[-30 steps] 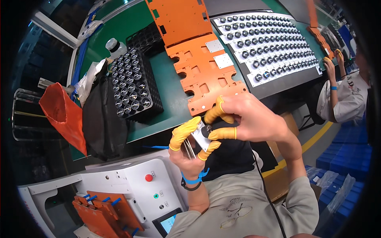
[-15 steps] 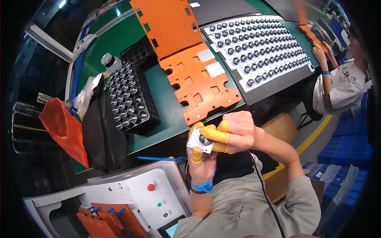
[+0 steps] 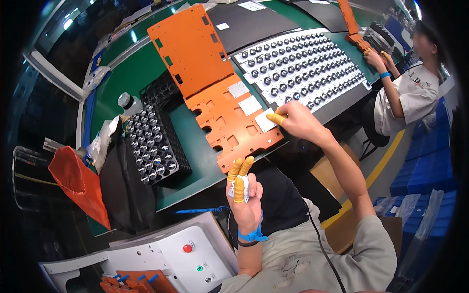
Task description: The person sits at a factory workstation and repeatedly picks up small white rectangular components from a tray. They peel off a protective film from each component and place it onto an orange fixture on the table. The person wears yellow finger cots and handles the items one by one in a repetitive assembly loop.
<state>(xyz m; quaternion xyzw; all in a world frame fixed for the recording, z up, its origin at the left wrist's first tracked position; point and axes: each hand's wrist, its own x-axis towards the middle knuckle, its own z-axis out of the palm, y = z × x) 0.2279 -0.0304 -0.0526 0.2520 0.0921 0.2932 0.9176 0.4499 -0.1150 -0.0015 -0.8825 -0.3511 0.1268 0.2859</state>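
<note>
My right hand, in yellow finger cots, holds a thin white square plate by its edge, at the lower right of the orange hinged fixture. Two similar white plates lie in a row above it on the same fixture half. The fixture's other half stands swung up behind. Nearer to me, just off the table's edge, my left hand pinches a small white plate between thumb and fingers, also in yellow cots. Much of that plate is hidden by the fingers.
Rows of white plates with black round parts lie on a black mat to the right. A black tray of round lens-like parts and a clear bottle stand left. A white machine is near left. A co-worker works at far right.
My right hand has left my left hand and moved up and right to the fixture, where a third white plate now lies. The plate's black round part in my left hand no longer shows.
</note>
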